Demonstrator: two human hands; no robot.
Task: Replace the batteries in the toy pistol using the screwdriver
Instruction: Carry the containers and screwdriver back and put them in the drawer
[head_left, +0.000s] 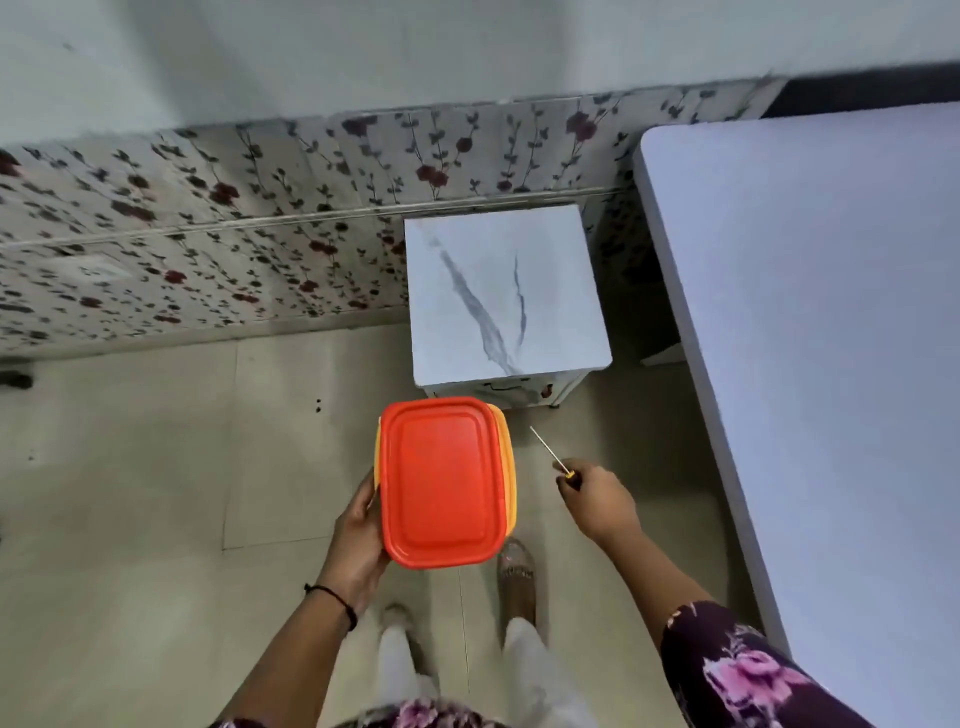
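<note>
Both hands grip — left hand (358, 535) an orange-lidded box (442, 480), right hand (597, 499) the screwdriver (551, 451).

**One head-worn view, looking steeply down**

A single wide-angle camera sits on the person's head and faces forward and down, almost straight at the floor (130, 467). The person's own feet and legs fill the lower centre of the frame, close beneath the lens. The forearms enter from the bottom edge. The flowered wall (208, 218) runs across the upper half, bent by the lens. A white table (831, 338) crosses the right side; a small marbled stand (498, 291) lies at centre.
</note>
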